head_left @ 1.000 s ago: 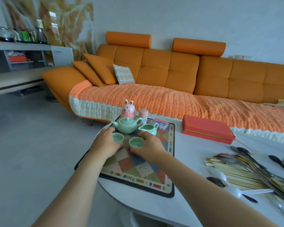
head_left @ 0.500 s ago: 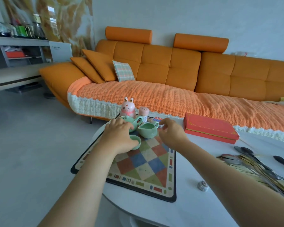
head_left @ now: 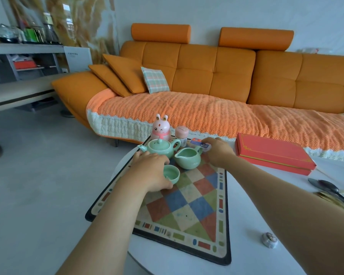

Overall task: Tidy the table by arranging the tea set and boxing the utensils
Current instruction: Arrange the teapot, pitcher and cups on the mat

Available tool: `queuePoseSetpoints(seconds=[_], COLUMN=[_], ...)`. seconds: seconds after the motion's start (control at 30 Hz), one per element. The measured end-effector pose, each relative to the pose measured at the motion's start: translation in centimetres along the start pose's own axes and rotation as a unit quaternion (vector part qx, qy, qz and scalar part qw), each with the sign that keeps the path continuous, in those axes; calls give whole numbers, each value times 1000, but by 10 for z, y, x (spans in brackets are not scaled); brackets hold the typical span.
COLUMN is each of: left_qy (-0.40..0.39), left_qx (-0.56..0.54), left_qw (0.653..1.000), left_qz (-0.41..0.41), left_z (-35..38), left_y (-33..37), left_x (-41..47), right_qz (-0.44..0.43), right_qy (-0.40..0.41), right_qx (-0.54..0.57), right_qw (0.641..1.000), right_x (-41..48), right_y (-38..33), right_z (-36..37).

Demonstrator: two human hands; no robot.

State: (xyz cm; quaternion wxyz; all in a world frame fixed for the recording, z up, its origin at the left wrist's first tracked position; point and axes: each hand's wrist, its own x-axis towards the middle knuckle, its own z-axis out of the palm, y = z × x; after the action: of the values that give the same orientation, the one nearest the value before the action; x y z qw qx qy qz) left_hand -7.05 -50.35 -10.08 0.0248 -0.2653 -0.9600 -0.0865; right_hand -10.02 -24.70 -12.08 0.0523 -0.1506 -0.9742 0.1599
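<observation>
1. Your left hand [head_left: 150, 171] curls its grip around a green teacup [head_left: 171, 174] on the checkered mat [head_left: 189, 207], near the surface's [head_left: 246, 225] left edge.
2. The teapot [head_left: 160, 147] and pitcher [head_left: 188, 158] stand just beyond it, toward the mat's far end.
3. Your right hand [head_left: 218, 151] pinches a small blue packet [head_left: 200, 144] at the mat's far corner.
4. The red box [head_left: 272, 153] lies shut at the far edge, spoons [head_left: 326, 187] at the right edge.

Glossy glazed ceramic teapot [head_left: 160, 148], smooth white table [head_left: 244, 203], matt checked mat [head_left: 189, 207], knitted sofa throw [head_left: 197, 112]
</observation>
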Motion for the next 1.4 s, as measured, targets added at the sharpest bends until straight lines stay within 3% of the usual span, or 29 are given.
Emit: queuePoseSetpoints(seconds=[0.33,0.53,0.67,0.8,0.93,1.2,1.4], left_qy=[-9,-22,34,91,64,-44,-117], left_qx=[-8,34,14,-116,-197,-250,-196], left_qw=[1000,999,999,988,974,946,931], left_qz=[-2,-11,-14,40,96,199,284], left_z=[-2,-6,-18,-22,-14,16,44], left_y=[0,9,32,88,167,335,429], left_x=[0,-7,-15,-16,-20,-25,-23], right_qz=[-22,-28,-58,-71,-44,67,142], right_qy=[19,14,16,18,28,95,67], right_qx=[27,120,113,89,102,91,5], right_qw=[999,992,992,993,993,989,988], right_x=[9,-23,-62,-110,-158,-234,-287], right_y=[5,5,5,26,74,210,306], right_z=[10,-10,-27,-51,-79,-140,-168])
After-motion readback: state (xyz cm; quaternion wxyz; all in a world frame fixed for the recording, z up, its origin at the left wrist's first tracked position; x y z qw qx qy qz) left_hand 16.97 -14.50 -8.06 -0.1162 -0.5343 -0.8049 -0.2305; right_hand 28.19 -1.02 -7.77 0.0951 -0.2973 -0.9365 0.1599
